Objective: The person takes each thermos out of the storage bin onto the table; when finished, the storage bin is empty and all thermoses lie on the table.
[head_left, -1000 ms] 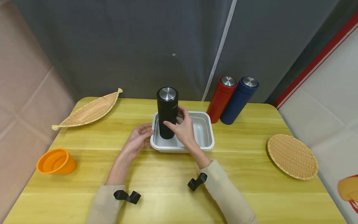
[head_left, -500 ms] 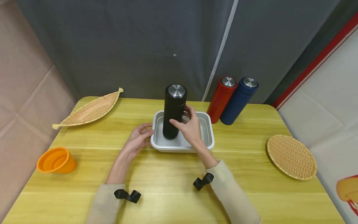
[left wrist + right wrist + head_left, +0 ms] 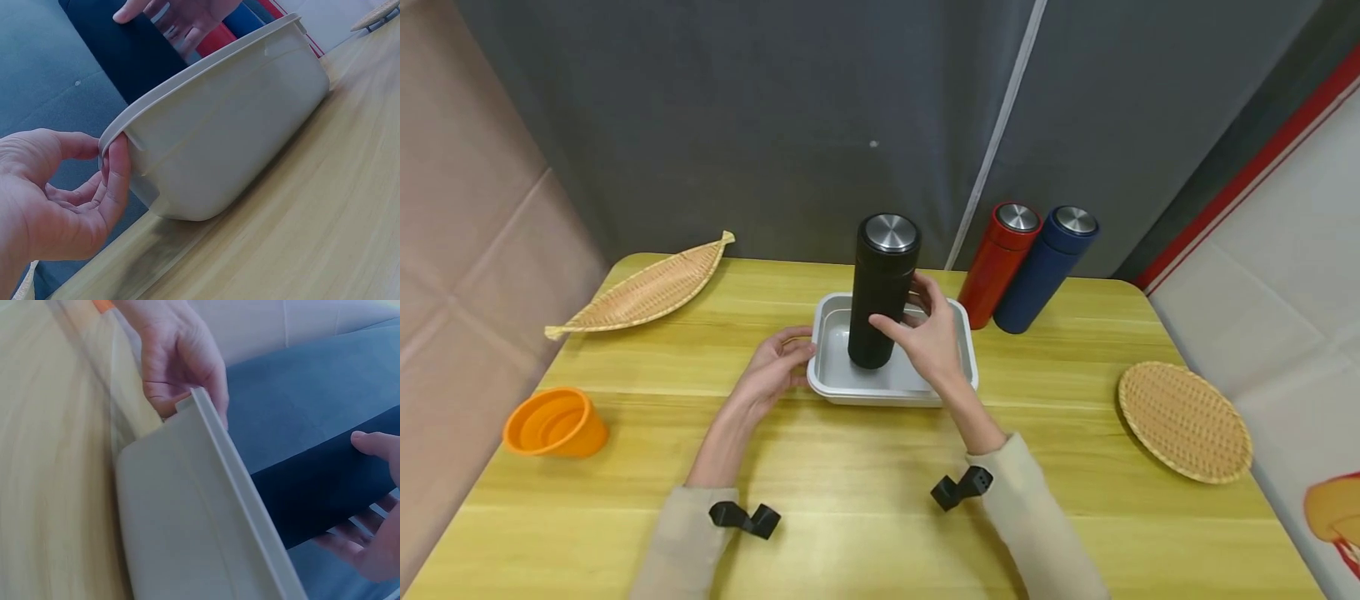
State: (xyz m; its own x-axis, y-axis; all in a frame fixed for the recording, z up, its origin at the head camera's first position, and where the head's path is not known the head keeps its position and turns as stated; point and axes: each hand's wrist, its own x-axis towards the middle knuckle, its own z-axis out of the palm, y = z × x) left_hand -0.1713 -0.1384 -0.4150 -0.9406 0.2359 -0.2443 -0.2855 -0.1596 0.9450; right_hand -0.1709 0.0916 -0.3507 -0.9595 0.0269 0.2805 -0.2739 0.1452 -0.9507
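I see a yellow wooden table (image 3: 850,467). At its back left lies a boat-shaped woven tray (image 3: 643,289); an orange collapsible cup (image 3: 553,422) sits front left. A red flask (image 3: 998,262) and a navy flask (image 3: 1047,267) stand touching at the back right. A round woven tray (image 3: 1183,419) rests by the right edge.

my left hand (image 3: 772,369) rests low with fingers loosely curled, thumb forward. my right hand (image 3: 929,338) is raised, fingers curled in a grip, both sleeved forearms angled inward.
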